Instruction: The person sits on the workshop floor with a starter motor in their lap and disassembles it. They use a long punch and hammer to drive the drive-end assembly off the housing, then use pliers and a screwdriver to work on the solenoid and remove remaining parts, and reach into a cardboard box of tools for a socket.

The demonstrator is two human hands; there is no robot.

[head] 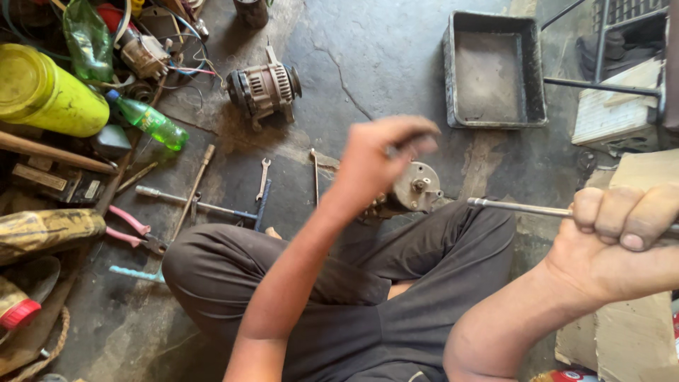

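- Two hands raised above the lap of a person seated cross-legged on a stained concrete floor (382,56), dark trousers filling the lower frame.
- Left hand (378,155) lifted, fingers curled round something small; blurred, so what it grips cannot be told.
- Right hand (622,223) clenched on a long metal rod (520,207), which runs level from the fist toward the left.
- Round grey motor part (414,187) sits on the floor just beyond the knees, partly hidden behind the left hand; rod tip ends just beside it, contact not clear.
- Second unit, a finned alternator (263,86), lies farther off on the floor, well apart from both hands.
- Loose tools on the floor at left: open-ended spanner (263,178), pink-handled pliers (134,232), a long T-bar wrench (205,205).
- Green plastic bottle (148,122) lying on its side; yellow-green jar (46,92) beside it, among tangled wires.
- Grey rectangular tray (495,71) at upper right, near a metal frame.
- Cardboard piece (629,332) at lower right, under the right forearm.
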